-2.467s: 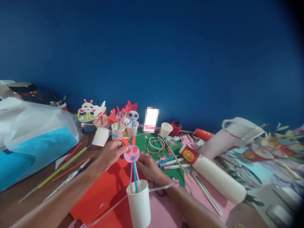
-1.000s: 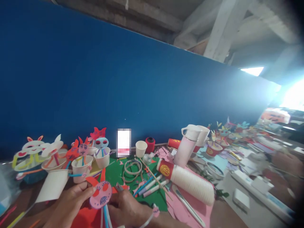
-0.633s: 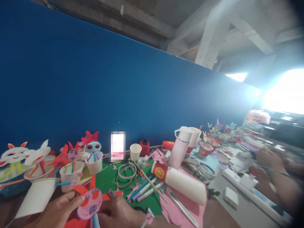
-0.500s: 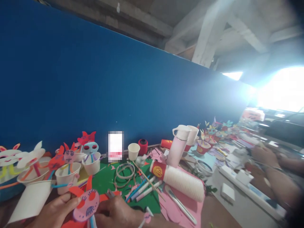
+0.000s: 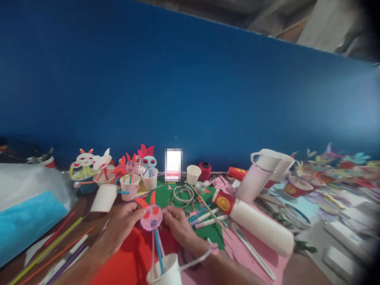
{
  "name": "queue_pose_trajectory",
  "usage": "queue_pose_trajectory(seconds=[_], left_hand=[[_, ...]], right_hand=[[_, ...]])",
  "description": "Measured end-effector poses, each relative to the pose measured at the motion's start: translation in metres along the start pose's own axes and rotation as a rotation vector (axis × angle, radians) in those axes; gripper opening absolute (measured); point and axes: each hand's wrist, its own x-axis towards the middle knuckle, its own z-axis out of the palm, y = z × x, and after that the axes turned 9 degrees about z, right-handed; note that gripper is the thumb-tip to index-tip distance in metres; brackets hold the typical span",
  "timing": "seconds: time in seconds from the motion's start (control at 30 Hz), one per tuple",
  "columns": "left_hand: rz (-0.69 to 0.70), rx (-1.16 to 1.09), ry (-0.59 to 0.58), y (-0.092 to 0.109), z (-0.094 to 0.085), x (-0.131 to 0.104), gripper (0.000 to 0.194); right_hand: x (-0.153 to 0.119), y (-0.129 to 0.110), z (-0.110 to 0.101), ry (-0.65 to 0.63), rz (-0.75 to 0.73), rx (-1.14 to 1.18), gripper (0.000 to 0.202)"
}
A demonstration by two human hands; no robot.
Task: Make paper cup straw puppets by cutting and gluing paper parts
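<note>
My left hand (image 5: 126,217) pinches the left edge of a round pink paper face (image 5: 152,219) with red paper ears, red eyes and a drawn blue mouth. At its right edge is my right hand (image 5: 179,225), fingers curled together at the rim. Blue and pale stems (image 5: 159,250) run down from the face into a white paper cup (image 5: 168,271), which has a pale arm sticking out at its right side, ending in a small pink paper piece (image 5: 214,248). Beneath lies a red paper sheet (image 5: 124,263).
Finished paper figures in cups (image 5: 130,186) line the back left, beside a tipped white cup (image 5: 103,198). Markers (image 5: 208,217) and tape rings (image 5: 183,194) lie on green paper. On the right are a stack of paper cups (image 5: 261,225), a cutter (image 5: 252,251) and a white jug (image 5: 258,174).
The view has swung left and down, bringing the cup under the face and the left-side pens into sight. The face now stands more upright between both hands.
</note>
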Motion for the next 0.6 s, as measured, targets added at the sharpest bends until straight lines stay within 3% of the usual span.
queue_pose_trajectory(seconds=[0.13, 0.37, 0.6], left_hand=[[0.029, -0.036, -0.061, -0.012, 0.002, 0.001, 0.018], [0.102, 0.006, -0.098, -0.026, 0.012, -0.001, 0.015], [0.099, 0.103, -0.116, -0.031, 0.014, -0.003, 0.018]], right_hand=[[-0.001, -0.010, -0.005, 0.071, -0.010, 0.108, 0.039], [-0.005, -0.022, -0.004, -0.086, 0.105, 0.244, 0.027], [-0.005, -0.021, 0.003, -0.072, 0.096, 0.185, 0.020]])
